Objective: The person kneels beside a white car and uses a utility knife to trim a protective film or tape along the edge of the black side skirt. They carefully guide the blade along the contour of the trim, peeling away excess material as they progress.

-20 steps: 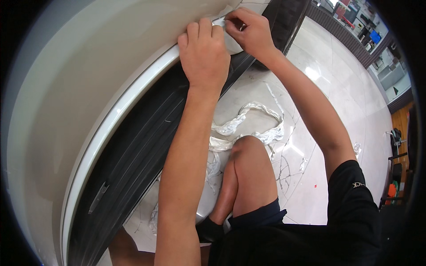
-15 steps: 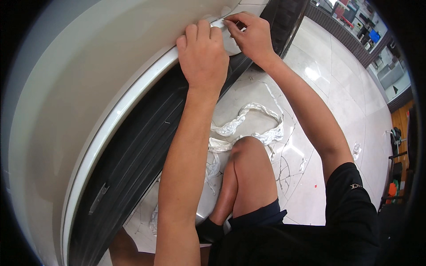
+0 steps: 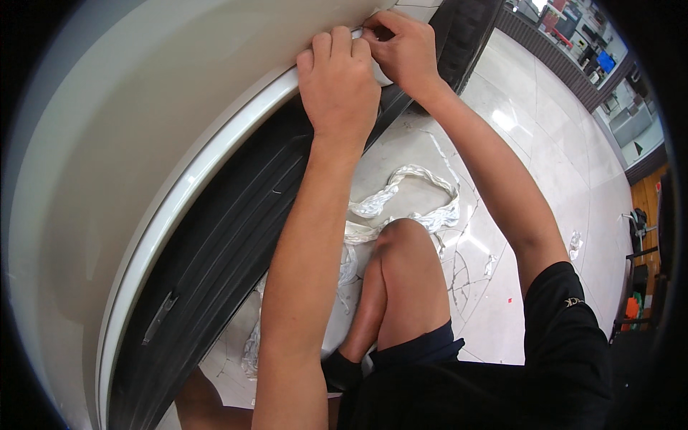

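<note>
A pale car body panel (image 3: 165, 93) curves down the left side, with a glossy white strip (image 3: 188, 179) along its lower edge and a ribbed black sill (image 3: 222, 236) beneath. At the strip's far end my left hand (image 3: 338, 93) is closed, its bent fingers pressed over the edge; its thumb and anything under the fingers are hidden. Right beside it, my right hand (image 3: 403, 54) pinches thumb and forefinger together against the white edge near the dark tyre (image 3: 459, 54). Whatever lies in the pinch is too small to make out.
Twisted white film scraps (image 3: 430, 215) lie on the tiled floor (image 3: 537, 215) beyond my bent knee (image 3: 405, 251). A small metal piece (image 3: 159, 319) sits on the sill. A cluttered counter (image 3: 573, 57) stands at the far right, a dark chair-like frame (image 3: 641, 287) nearer.
My left hand has slid right and slightly up along the white strip, closer to the right hand. The right hand has stayed nearly in place, its thumb and forefinger closing in a pinch.
</note>
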`<control>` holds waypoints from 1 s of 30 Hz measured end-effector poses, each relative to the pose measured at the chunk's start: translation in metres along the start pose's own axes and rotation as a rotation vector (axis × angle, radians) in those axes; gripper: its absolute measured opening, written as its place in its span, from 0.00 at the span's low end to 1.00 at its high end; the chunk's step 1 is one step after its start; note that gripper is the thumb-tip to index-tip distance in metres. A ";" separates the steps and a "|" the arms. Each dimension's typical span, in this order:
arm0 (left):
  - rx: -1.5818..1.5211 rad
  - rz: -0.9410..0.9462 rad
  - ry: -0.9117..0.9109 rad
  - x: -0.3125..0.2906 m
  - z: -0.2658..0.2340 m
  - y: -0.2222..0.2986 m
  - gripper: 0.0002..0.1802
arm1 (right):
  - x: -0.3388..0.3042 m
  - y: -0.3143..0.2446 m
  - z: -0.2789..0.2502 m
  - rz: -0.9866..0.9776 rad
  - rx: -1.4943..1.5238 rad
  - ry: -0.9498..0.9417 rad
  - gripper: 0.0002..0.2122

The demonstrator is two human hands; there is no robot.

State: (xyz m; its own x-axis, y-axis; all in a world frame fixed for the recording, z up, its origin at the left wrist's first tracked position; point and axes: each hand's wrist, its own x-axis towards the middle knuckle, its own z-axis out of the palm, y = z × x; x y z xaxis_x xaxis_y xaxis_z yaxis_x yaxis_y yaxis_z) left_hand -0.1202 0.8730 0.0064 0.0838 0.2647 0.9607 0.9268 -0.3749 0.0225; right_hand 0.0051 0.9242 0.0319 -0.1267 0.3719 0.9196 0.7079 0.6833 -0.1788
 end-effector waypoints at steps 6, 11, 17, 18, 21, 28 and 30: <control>0.018 0.034 0.039 0.000 0.001 -0.002 0.04 | 0.001 0.006 0.000 -0.046 0.172 -0.026 0.06; 0.017 0.026 0.022 -0.001 0.001 -0.001 0.04 | -0.001 0.015 0.004 -0.076 0.193 -0.013 0.06; 0.022 0.033 0.032 0.000 0.001 -0.002 0.03 | 0.003 0.020 0.000 -0.131 0.179 -0.071 0.06; 0.019 0.033 0.032 0.000 0.001 -0.001 0.03 | 0.003 0.020 -0.001 -0.123 0.181 -0.079 0.06; 0.030 0.028 0.020 -0.001 0.000 -0.001 0.04 | 0.002 0.016 -0.001 -0.193 0.248 -0.124 0.05; 0.040 0.001 -0.050 0.001 -0.004 -0.001 0.09 | -0.012 0.018 -0.018 0.333 0.283 -0.160 0.07; 0.053 0.011 -0.018 0.000 -0.002 -0.002 0.09 | -0.013 0.008 -0.018 0.328 0.345 -0.140 0.08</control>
State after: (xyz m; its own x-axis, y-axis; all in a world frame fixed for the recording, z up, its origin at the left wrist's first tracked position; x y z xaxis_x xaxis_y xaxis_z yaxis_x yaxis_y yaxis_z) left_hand -0.1226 0.8721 0.0070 0.0997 0.2772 0.9556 0.9438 -0.3306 -0.0026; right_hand 0.0244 0.9135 0.0247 -0.0450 0.6668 0.7439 0.4580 0.6755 -0.5779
